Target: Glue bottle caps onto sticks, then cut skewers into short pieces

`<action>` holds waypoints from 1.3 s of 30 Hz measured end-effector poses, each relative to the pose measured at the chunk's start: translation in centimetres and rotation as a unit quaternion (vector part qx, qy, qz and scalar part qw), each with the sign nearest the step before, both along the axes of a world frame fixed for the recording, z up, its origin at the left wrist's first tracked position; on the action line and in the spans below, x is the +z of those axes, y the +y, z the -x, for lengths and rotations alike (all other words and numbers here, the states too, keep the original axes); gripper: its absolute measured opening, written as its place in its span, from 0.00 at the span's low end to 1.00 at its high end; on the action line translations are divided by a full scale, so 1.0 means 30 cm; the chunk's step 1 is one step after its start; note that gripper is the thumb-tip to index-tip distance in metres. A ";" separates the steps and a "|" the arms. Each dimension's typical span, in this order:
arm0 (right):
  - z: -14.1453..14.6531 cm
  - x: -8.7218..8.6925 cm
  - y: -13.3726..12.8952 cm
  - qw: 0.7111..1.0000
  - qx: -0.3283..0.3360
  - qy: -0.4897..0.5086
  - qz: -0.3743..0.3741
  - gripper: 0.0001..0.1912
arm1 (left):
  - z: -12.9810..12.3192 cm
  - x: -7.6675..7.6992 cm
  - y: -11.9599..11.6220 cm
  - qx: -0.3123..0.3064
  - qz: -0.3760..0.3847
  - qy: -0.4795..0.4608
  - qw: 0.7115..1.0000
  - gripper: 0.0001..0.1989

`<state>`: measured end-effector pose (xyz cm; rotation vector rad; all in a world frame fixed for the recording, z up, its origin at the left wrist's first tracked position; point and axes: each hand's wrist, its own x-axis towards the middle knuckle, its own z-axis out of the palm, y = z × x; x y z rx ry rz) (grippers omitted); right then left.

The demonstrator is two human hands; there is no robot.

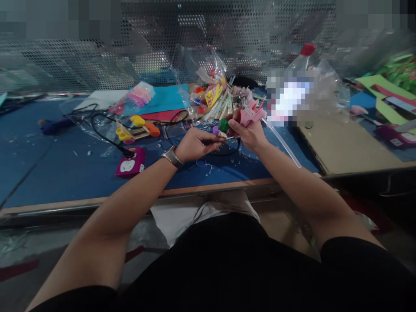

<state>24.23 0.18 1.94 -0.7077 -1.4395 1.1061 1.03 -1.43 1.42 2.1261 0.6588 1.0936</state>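
Green round plastic cap [224, 125] between two bare hands

Head view: left hand [195, 145] has fingers together, apparently pinched on a thin, pale, wooden-looking stick [230, 138] by a purple round plastic cap [216, 130]. Right hand [248, 133] curled, thumb at green cap; can't tell if clamped on it or on the pink plastic glue-gun-like tool [255, 114]. All over blue tabletop [71, 173]. Best done: light, steady pinch, cap square, skin clear of any hot nozzle.

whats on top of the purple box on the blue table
A black plug sits on top of the purple box. The patch of the box directly beneath the plug is covered, so I can't see what's there.
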 end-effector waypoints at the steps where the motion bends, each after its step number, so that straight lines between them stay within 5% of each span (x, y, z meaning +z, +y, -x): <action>1: 0.001 0.000 -0.002 1.000 0.002 0.004 0.004 0.40 | -0.002 0.001 -0.003 0.003 0.008 -0.002 1.000 0.15; 17: -0.011 0.012 -0.008 1.000 0.010 -0.009 -0.015 0.33 | -0.003 -0.015 -0.001 -0.008 0.095 -0.021 0.995 0.20; 39: -0.006 0.004 -0.001 0.999 0.007 -0.030 -0.040 0.35 | -0.012 0.008 -0.009 0.026 0.081 -0.021 0.996 0.19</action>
